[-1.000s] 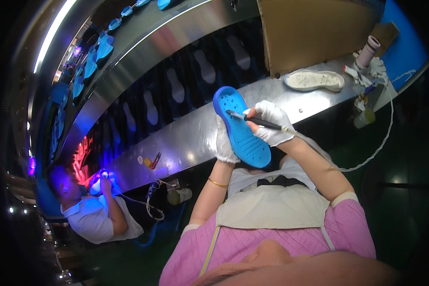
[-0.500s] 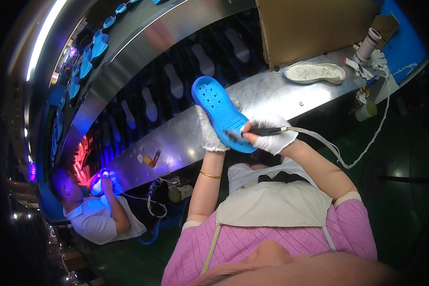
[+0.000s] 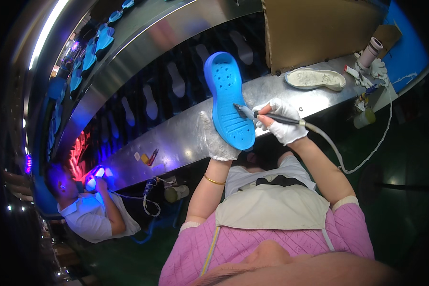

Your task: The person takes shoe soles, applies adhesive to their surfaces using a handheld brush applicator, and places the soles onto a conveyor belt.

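Note:
My left hand (image 3: pixel 219 144), in a white knit glove, holds a bright blue shoe sole (image 3: pixel 231 126) from beneath. The sole stands nearly upright in view, its hollow inner face toward me and its holed forefoot at the far end. A brush (image 3: pixel 280 118) with a dark handle is gripped in my right hand (image 3: pixel 285 132), whose white glove leaves fingertips bare. Its bristles meet the ridged middle of the sole near the right edge. A pale hose (image 3: pixel 331 145) runs from the handle's back end.
Beneath the sole lies a metal bench (image 3: pixel 176 143), with a cream sole (image 3: pixel 314 79) at right before a cardboard sheet (image 3: pixel 314 33). A pink tube (image 3: pixel 370 51) stands farther right. Dark sole-shaped pieces (image 3: pixel 150 102) line the far side. At left, a co-worker (image 3: pixel 97 212) handles a lit shoe piece.
The blue sole has turned more upright and its forefoot end has moved away and right. The brush tip has gone from the heel to the middle of the sole.

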Action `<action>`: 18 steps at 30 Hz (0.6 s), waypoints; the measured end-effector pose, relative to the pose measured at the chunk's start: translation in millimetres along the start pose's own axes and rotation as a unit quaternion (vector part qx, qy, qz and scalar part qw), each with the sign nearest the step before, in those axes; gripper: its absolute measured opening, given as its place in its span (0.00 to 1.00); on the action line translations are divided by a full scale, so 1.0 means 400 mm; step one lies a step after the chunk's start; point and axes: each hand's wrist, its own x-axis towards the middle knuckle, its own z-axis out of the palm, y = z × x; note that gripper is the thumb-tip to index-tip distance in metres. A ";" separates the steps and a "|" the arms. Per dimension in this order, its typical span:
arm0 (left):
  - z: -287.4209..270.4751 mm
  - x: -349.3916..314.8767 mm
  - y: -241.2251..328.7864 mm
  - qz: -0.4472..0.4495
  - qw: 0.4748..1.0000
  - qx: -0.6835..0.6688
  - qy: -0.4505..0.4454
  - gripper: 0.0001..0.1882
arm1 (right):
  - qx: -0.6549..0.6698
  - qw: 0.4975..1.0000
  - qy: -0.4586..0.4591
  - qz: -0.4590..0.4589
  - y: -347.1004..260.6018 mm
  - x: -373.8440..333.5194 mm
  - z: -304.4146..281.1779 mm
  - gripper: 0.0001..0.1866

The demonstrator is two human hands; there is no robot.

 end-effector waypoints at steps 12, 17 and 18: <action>-0.012 0.022 0.012 0.034 0.996 0.049 -0.061 0.44 | 0.091 0.995 -0.027 0.002 0.001 -0.059 0.067 0.07; 0.031 0.031 0.004 0.040 0.996 -0.026 -0.081 0.44 | 0.134 0.978 -0.099 0.123 -0.011 -0.053 0.069 0.06; 0.032 0.034 0.008 0.039 0.996 -0.025 -0.079 0.44 | 0.124 0.980 -0.086 0.127 -0.005 -0.038 0.054 0.05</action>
